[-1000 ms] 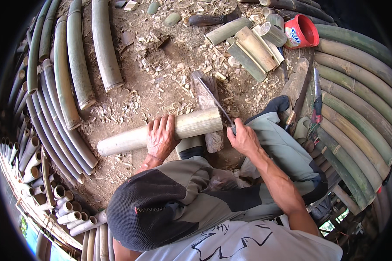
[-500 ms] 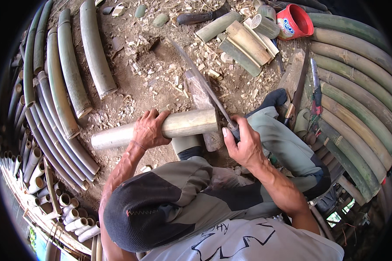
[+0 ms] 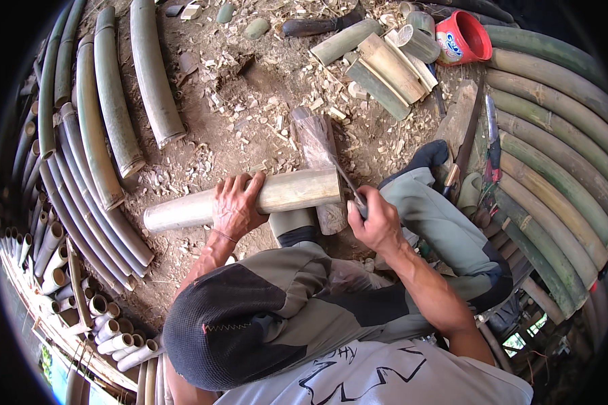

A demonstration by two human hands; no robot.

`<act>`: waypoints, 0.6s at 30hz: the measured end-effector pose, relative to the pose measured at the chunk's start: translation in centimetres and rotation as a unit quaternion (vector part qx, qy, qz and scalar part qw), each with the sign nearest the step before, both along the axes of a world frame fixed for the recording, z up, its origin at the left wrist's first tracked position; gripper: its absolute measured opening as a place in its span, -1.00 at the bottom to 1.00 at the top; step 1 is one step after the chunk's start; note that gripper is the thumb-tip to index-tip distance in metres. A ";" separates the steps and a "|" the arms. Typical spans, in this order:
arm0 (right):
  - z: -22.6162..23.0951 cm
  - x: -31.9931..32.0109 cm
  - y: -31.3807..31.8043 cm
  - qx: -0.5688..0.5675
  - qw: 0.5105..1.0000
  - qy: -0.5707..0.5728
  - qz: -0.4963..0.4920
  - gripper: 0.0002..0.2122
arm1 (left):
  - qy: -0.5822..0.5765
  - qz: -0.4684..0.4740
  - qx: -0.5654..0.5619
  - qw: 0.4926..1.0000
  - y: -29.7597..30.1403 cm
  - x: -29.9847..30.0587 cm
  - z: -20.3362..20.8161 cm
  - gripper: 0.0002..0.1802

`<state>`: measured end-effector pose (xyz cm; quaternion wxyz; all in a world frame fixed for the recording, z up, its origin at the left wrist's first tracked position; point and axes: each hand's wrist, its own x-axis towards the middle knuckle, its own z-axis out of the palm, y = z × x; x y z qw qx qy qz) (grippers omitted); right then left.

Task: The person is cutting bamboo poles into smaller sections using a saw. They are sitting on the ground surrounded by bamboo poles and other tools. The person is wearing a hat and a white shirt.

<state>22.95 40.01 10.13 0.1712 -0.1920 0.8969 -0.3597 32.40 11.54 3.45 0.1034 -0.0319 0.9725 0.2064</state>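
Note:
A pale bamboo section [image 3: 287,194] lies crosswise over a wooden chopping block [image 3: 315,145] on the dirt. My left hand [image 3: 235,206] wraps over the middle of the bamboo and holds it down. My right hand [image 3: 375,221] grips the handle of a long knife [image 3: 350,187], whose blade sits at the bamboo's right cut end. My knees in grey-green trousers lie below the bamboo, and my dark cap fills the lower centre.
Long curved bamboo halves [image 3: 108,108] lie at the left, more stacked at the right [image 3: 554,162]. Short cut pieces [image 3: 385,64] and a red plastic cup [image 3: 463,37] sit at the back. Another knife [image 3: 491,138] rests at the right. Chips cover the ground; small bamboo tubes [image 3: 61,270] lie at the lower left.
The knife blade was raised up and back half a second ago; now it is down at the bamboo's right end. My left hand stays on the bamboo.

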 end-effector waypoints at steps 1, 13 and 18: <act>-1.8 -0.4 1.2 0.089 0.994 -0.067 0.004 -0.70 | 0.010 0.004 -0.006 1.000 0.2 0.1 -0.1 -0.14; -1.1 -1.6 0.5 0.198 0.967 -0.163 0.009 -0.71 | 0.080 0.030 -0.062 0.994 1.2 1.1 -0.8 -0.15; 3.3 -0.4 -2.1 -0.055 0.998 0.025 0.020 -0.68 | 0.098 0.028 -0.073 0.992 1.6 2.8 -0.9 -0.14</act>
